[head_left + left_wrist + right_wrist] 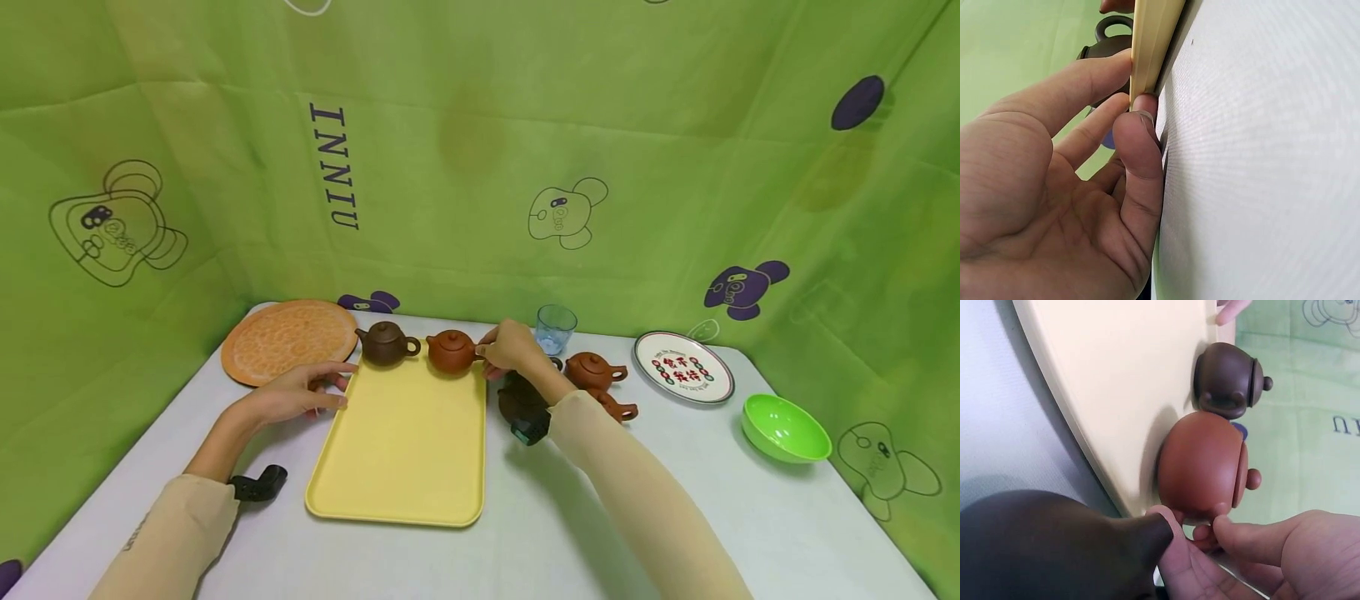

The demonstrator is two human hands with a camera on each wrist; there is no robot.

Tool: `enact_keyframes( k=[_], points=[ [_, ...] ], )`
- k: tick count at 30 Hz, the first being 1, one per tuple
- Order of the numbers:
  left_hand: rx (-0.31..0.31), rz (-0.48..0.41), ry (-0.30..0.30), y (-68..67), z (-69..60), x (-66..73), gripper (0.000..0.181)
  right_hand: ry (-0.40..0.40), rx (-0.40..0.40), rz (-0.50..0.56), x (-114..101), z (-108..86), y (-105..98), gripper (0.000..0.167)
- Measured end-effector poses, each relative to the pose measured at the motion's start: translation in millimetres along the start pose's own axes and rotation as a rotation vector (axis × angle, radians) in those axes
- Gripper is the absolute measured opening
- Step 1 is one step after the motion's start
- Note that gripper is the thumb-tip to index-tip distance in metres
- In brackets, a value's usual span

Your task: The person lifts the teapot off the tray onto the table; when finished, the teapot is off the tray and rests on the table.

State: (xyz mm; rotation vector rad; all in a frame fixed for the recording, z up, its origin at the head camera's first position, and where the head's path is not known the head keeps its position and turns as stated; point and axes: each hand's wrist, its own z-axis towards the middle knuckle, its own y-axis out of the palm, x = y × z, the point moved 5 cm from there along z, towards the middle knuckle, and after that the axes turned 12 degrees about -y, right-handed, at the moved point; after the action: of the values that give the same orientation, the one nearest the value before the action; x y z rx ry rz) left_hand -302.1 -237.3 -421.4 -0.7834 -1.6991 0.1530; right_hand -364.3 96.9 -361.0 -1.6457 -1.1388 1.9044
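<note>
A yellow tray [408, 450] lies on the white table. At its far left stands a dark brown teapot [385, 344], its handle to the right. Beside it, over the tray's far right part, is a reddish-brown teapot [450, 353]. My right hand [513, 348] pinches this pot's handle between thumb and fingers. My left hand [300, 390] is at the tray's left rim, its fingertips touching the edge from outside; the left wrist view shows the palm [1079, 219] beside the rim. A dark teapot [1041, 544] under the right wrist is partly hidden.
Two more reddish teapots, one farther back [591, 370] and one nearer [617, 408], stand right of my right forearm. A clear glass [556, 329] is behind. Rightward are a patterned plate [682, 368] and a green bowl [784, 428]. An orange round mat [288, 340] lies far left.
</note>
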Motion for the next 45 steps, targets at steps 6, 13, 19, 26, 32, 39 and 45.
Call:
enact_keyframes(
  k=[6,13,19,26,32,39,45],
  points=[
    [0.003,0.015,0.013,-0.6,-0.1,0.8,0.067,-0.043,0.003,0.034,-3.2,-7.4,-6.9,0.022],
    [-0.004,0.008,0.004,-0.6,-0.9,2.4,0.068,-0.082,-0.010,0.087,-10.7,-19.9,-19.5,0.025],
    [0.006,0.010,-0.005,-1.6,-1.3,1.7,0.067,-0.091,-0.041,0.118,-19.6,-33.5,-29.3,0.027],
    [0.008,0.003,-0.009,-1.5,-0.7,-0.1,0.068,-0.074,-0.053,0.132,-18.4,-51.1,-37.4,0.028],
    [0.006,0.003,-0.004,-0.2,0.5,0.4,0.067,-0.084,-0.044,0.141,-5.7,-70.6,-45.3,0.027],
    [0.002,0.006,0.001,-0.7,1.0,-0.9,0.068,-0.102,-0.030,0.134,9.1,-93.9,-55.6,0.029],
    [0.000,0.003,0.000,0.3,1.4,-1.9,0.067,-0.132,-0.019,0.088,19.3,-111.2,-63.5,0.030]
  ],
)
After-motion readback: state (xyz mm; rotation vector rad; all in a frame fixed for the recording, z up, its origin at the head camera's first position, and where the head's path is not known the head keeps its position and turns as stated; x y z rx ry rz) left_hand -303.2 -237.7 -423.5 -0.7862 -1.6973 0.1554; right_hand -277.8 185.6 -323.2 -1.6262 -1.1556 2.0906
